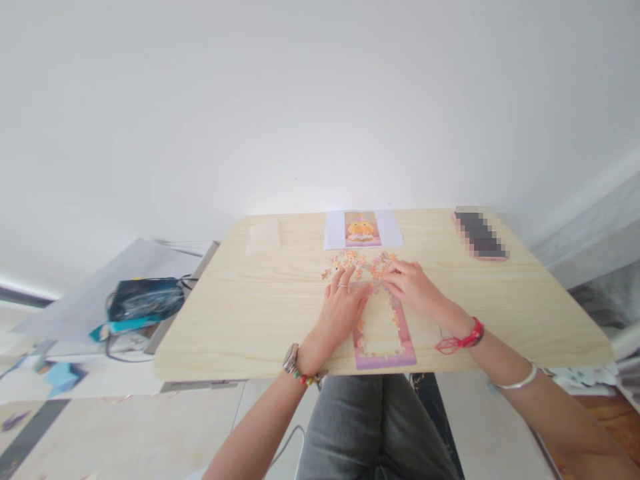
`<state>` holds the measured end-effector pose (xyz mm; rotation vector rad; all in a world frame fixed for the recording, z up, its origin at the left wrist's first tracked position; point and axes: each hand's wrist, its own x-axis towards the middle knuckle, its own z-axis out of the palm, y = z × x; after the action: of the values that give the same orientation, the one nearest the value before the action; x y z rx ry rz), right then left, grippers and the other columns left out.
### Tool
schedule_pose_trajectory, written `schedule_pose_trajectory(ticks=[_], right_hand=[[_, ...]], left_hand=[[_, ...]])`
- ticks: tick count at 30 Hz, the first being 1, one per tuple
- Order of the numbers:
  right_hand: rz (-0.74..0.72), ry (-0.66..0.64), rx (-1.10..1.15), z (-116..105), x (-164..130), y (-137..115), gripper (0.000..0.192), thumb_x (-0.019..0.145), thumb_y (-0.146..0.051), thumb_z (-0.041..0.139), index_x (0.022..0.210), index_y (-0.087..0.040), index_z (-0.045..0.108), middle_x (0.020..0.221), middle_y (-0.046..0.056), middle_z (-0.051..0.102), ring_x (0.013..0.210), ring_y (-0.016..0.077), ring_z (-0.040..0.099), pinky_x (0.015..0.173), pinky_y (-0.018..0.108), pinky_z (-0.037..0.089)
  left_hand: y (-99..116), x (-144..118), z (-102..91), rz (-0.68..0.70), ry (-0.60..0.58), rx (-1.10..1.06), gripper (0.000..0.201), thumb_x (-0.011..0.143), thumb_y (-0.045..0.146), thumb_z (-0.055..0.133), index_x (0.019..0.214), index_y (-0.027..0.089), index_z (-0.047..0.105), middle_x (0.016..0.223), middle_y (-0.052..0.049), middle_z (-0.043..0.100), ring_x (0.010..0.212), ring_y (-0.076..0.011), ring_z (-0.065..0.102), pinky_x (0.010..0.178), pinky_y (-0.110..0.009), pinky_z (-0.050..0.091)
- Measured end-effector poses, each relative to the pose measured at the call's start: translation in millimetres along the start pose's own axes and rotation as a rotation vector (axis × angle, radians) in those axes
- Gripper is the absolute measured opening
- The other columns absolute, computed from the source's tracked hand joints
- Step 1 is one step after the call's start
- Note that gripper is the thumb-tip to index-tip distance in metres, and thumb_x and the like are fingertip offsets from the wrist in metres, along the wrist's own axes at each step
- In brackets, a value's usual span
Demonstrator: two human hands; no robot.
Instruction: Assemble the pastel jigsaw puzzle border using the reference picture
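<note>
A jigsaw puzzle frame (pixel 385 361), with pink and purple border pieces around a bare middle, lies near the table's front edge. My left hand (pixel 343 303) rests on its upper left part, palm down, fingers spread. At the frame's top right, the fingertips of my right hand (pixel 417 288) are pinched together; whatever they hold is too small and hidden to make out. Loose puzzle pieces (pixel 353 258) lie scattered just beyond both hands. Behind them is a white sheet (pixel 334 230) with a printed picture (pixel 363 230) of a yellow figure.
A phone (pixel 480 235), blurred out, lies at the table's (pixel 225 313) back right. Toward the back left is a pale translucent sheet (pixel 264 237). Left of the table, a dark bag (pixel 145 300) sits on a lower surface. A white wall (pixel 310 100) stands behind.
</note>
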<state>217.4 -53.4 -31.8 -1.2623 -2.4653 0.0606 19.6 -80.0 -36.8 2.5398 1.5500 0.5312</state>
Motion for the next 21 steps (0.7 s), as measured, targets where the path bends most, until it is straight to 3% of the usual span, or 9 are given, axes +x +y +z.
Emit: schedule_pose_trajectory(ticks=[7, 12, 21], right_hand=[[0.139, -0.002, 0.006, -11, 2, 55, 0.017, 0.083, -0.019, 0.051, 0.084, -0.018, 0.068, 0.087, 0.006, 0.058, 0.081, 0.0174, 0.056, 0.075, 0.030, 0.041], [0.147, -0.053, 0.016, -4, 13, 51, 0.019, 0.080, -0.025, 0.058, 0.096, -0.019, 0.066, 0.092, 0.007, 0.056, 0.086, 0.0193, 0.055, 0.075, 0.030, 0.042], [0.136, -0.059, 0.073, 6, 20, 51, 0.011, 0.080, -0.025, 0.058, 0.085, -0.018, 0.064, 0.087, 0.005, 0.056, 0.084, 0.0183, 0.054, 0.075, 0.030, 0.041]], left_hand=[[-28, -6, -15.6, -0.017, 0.088, 0.050, 0.025, 0.084, 0.017, 0.049, 0.107, 0.021, 0.059, 0.118, -0.013, 0.045, 0.112, -0.0272, 0.044, 0.089, -0.046, 0.045], [-42, -15, -12.2, -0.030, 0.112, 0.051, 0.024, 0.084, 0.017, 0.049, 0.105, 0.020, 0.060, 0.112, -0.012, 0.050, 0.103, -0.0248, 0.052, 0.086, -0.043, 0.048], [-49, -22, -12.5, -0.045, 0.088, 0.029, 0.021, 0.084, 0.019, 0.047, 0.100, 0.019, 0.061, 0.102, -0.009, 0.056, 0.084, -0.0173, 0.059, 0.079, -0.033, 0.051]])
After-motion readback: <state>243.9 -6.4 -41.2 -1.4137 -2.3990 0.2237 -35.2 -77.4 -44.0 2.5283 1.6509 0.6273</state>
